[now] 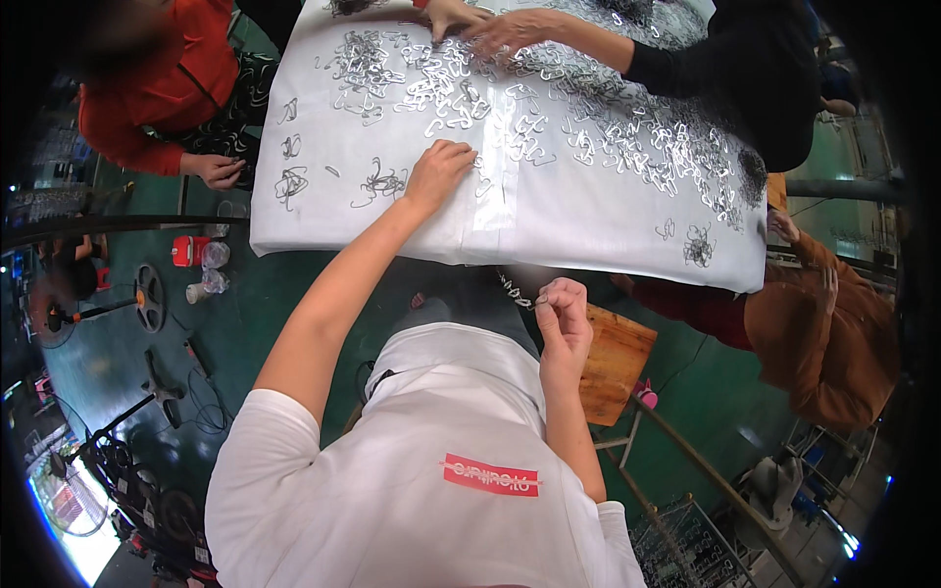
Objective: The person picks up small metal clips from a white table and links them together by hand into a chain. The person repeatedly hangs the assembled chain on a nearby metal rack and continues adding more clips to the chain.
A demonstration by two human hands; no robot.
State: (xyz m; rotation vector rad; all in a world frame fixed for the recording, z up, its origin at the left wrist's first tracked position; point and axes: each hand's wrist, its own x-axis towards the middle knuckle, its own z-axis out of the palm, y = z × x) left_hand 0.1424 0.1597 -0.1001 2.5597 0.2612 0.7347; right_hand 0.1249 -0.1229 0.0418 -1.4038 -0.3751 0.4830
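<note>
My left hand (441,176) rests on the white-covered table (363,225) with its fingers bent and close together; whatever lies beneath the fingertips is hidden. Just beyond it spreads a loose pile of small bent-wire metal hooks (436,86). A small dark clump of hooks (382,182) lies to its left. In front of the table edge, my right hand (564,318) pinches a short string of linked metal hooks (514,291), which hangs off to the left of the fingers.
Another person's hands (505,34) reach into the hooks at the far side. People stand at the table's left and right. A wooden stool (616,363) is beside my right arm. A fan (149,296) and a red box (190,251) are on the green floor at left.
</note>
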